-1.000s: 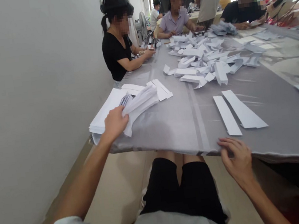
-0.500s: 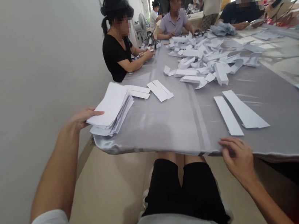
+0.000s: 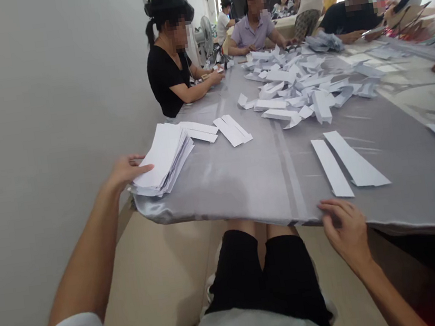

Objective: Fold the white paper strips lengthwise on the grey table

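Observation:
My left hand (image 3: 125, 170) grips the near left corner of a thick stack of white paper sheets (image 3: 164, 157), thumb on top, at the table's left corner. My right hand (image 3: 346, 230) rests on the near edge of the grey cloth-covered table (image 3: 252, 180), its fingers curled over the edge and nothing in them. Two long white paper strips (image 3: 346, 163) lie just beyond my right hand.
A big heap of folded white paper pieces (image 3: 295, 86) fills the table's middle. More flat strips (image 3: 216, 128) lie past the stack. Several seated people work at the far end; one in black (image 3: 168, 76) sits on the left. A white wall runs along the left.
My left hand has let the fanned sheets drop back onto the stack and shifted to its near corner. The stack now lies squared and flat. My right hand has stayed put.

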`<state>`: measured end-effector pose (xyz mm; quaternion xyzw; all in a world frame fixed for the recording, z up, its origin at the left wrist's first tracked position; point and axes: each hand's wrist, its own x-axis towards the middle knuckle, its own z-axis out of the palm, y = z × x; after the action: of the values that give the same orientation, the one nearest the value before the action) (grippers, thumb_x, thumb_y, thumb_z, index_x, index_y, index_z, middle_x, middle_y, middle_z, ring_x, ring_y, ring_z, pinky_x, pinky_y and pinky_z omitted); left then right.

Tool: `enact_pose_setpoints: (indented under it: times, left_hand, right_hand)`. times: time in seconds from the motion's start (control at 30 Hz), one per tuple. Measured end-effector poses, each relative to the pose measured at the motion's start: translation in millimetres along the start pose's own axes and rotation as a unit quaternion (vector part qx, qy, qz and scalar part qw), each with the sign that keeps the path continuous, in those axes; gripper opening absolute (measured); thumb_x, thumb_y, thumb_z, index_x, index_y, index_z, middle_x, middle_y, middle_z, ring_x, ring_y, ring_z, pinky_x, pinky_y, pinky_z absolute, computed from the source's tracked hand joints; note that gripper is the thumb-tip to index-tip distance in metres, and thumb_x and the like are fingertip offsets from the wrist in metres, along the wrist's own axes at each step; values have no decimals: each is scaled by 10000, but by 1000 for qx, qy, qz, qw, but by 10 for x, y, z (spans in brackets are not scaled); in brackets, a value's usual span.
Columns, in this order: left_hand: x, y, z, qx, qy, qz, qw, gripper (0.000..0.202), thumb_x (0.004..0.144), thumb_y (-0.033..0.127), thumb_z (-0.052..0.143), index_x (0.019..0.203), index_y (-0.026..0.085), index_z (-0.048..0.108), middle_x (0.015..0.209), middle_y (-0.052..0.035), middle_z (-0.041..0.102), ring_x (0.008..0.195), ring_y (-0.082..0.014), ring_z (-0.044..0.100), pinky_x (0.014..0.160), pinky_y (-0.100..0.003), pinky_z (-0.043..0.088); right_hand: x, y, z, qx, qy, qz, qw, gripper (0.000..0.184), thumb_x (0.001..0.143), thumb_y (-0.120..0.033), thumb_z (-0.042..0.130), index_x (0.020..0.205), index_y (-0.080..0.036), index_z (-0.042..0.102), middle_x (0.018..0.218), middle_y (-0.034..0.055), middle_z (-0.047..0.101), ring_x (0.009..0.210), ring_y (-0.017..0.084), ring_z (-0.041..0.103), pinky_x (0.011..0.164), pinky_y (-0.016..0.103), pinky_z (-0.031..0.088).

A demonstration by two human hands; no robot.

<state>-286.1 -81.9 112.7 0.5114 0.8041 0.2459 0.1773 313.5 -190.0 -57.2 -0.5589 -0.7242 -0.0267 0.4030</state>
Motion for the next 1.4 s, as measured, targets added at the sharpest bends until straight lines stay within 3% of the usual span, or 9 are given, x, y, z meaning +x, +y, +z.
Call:
enact_pose_setpoints:
  times: [0.17, 0.3, 0.4, 0.53, 0.63, 1.03, 1.23, 1.3, 1.4]
  left_hand:
    - [-133, 198, 15, 170, 39, -35, 984, 693, 851, 441, 797, 1430, 113, 606, 1288, -129, 719, 1034, -242, 634, 993, -439, 499]
    - [-245, 366, 54, 214, 48, -17, 976, 630, 911, 430, 704, 1465, 153, 588, 1333, -130, 703, 1143, -312, 634, 1013, -499, 492]
    - [-333, 469, 104, 231, 59, 6, 971, 630, 978, 533, 595, 1480, 153, 574, 1383, -161, 677, 1226, -355, 615, 1030, -528, 481]
    - [-537, 660, 202, 283, 19, -12, 959, 818, 873, 751, 636, 1383, 113, 622, 1325, -213, 689, 1212, -419, 625, 1004, -535, 491]
    - [-694, 765, 284, 316, -8, -18, 948, 702, 893, 677, 654, 1301, 105, 642, 1280, -234, 698, 1195, -429, 646, 968, -513, 509]
    - [-716, 597, 367, 238, 53, 24, 969, 486, 907, 533, 614, 1196, 166, 749, 1163, -214, 753, 1089, -418, 697, 879, -502, 550]
    - [-789, 568, 388, 180, 185, 83, 962, 394, 980, 462, 520, 1025, 183, 793, 969, -173, 784, 996, -381, 739, 886, -492, 556]
    - [-815, 552, 416, 130, 241, 144, 951, 364, 998, 452, 523, 1031, 200, 784, 1052, -156, 791, 1060, -362, 740, 946, -486, 553]
    - [-873, 557, 505, 44, 279, 262, 923, 286, 1011, 428, 555, 1026, 231, 763, 1146, -102, 792, 1134, -295, 737, 1035, -433, 545]
  right_hand:
    - [-3, 3, 2, -4, 1, 2, 1000, 212, 956, -232, 547, 1032, -216, 744, 1127, 86, 764, 1100, 295, 662, 1005, 491, 483]
    - [-5, -4, 0, -5, -1, 5, 1000, 215, 961, -224, 542, 1038, -217, 742, 1132, 88, 760, 1102, 293, 660, 1005, 489, 482]
    - [-8, -4, -2, -6, -5, 6, 1000, 215, 961, -226, 542, 1044, -218, 740, 1140, 89, 760, 1115, 300, 657, 1006, 493, 479]
    - [-18, 12, 8, -9, -8, 11, 1000, 220, 957, -226, 544, 1054, -222, 741, 1152, 88, 759, 1129, 301, 655, 1018, 501, 474]
    - [-30, 22, 20, -10, -8, 17, 1000, 228, 951, -217, 545, 1063, -223, 743, 1161, 92, 755, 1128, 299, 654, 1017, 502, 476]
    - [-27, -87, 14, -9, 2, 15, 1000, 230, 955, -174, 548, 1091, -215, 729, 1177, 106, 742, 1161, 314, 646, 1030, 541, 472]
    - [-294, -370, -109, -8, 76, -56, 996, 301, 914, -69, 614, 1168, -214, 687, 1135, 108, 728, 1170, 327, 647, 1033, 545, 468]
    - [-523, -435, -81, 45, 27, -94, 994, 320, 913, -36, 588, 1154, -229, 669, 1039, 73, 728, 1080, 290, 667, 996, 504, 495]
    - [-928, -468, 71, 99, -172, -77, 977, 389, 938, -19, 466, 1207, -238, 640, 1086, 77, 701, 1040, 252, 676, 897, 416, 560]
